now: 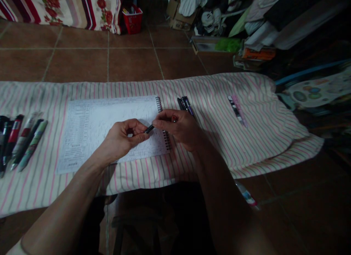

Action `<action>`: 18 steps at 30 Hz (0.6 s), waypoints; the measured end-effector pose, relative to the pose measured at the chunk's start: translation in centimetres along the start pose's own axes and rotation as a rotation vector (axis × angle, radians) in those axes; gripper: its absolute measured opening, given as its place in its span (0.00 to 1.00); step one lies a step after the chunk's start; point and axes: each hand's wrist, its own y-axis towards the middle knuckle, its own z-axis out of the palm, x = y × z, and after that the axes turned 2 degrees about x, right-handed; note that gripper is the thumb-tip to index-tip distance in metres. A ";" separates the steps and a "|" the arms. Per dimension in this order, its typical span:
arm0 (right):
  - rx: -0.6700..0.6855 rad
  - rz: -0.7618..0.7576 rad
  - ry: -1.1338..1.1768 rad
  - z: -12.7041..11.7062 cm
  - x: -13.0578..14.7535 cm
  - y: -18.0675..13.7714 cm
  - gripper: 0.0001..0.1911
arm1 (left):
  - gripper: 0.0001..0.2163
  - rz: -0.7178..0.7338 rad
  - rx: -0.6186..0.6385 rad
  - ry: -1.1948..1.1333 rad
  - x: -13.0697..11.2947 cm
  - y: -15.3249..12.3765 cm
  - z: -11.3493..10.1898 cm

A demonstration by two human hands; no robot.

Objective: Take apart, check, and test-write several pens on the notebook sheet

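Over a spiral notebook [104,119] covered in writing, my left hand [120,139] pinches a short black cylindrical piece [149,128] that looks like part of a pen. The fingertips of my right hand [182,128] close on the piece's other end. A small red-tipped thing [174,119] shows between the fingers of the right hand; its remaining length is hidden. Just beyond that hand lie dark pens [187,104], partly covered by it.
A striped cloth [214,138] covers the table. Several pens [16,138] lie at the left, and pink and black-and-white pens [238,110] at the right. Past the far edge, a red basket [133,21] stands on the tiled floor. A bottle [246,194] lies below the near edge.
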 end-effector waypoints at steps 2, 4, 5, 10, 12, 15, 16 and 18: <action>0.001 -0.010 -0.006 0.1 0.1 0.0 0.08 | 0.05 0.006 0.005 0.008 0.1 0.0 0.1; 0.011 -0.035 -0.017 0.2 0.2 -0.1 0.07 | 0.05 0.022 0.001 0.010 0.3 -0.1 0.1; 0.014 -0.047 -0.020 0.2 0.3 -0.1 0.08 | 0.05 0.030 -0.003 0.012 0.3 -0.1 0.2; -0.028 -0.058 -0.015 0.5 0.1 0.0 0.10 | 0.06 0.050 -0.044 -0.008 0.6 -0.1 0.2; -0.080 -0.087 -0.031 0.9 -0.2 0.1 0.10 | 0.08 0.035 -0.069 -0.058 0.7 0.0 0.2; -0.216 -0.172 -0.068 1.5 -0.6 0.1 0.10 | 0.10 -0.009 -0.107 -0.146 0.7 0.1 0.3; -0.253 -0.212 -0.090 1.7 -0.7 0.1 0.09 | 0.11 -0.025 -0.117 -0.171 0.7 0.2 0.3; -0.306 -0.289 -0.134 2.0 -0.8 0.1 0.07 | 0.12 -0.051 -0.133 -0.210 0.5 0.2 0.4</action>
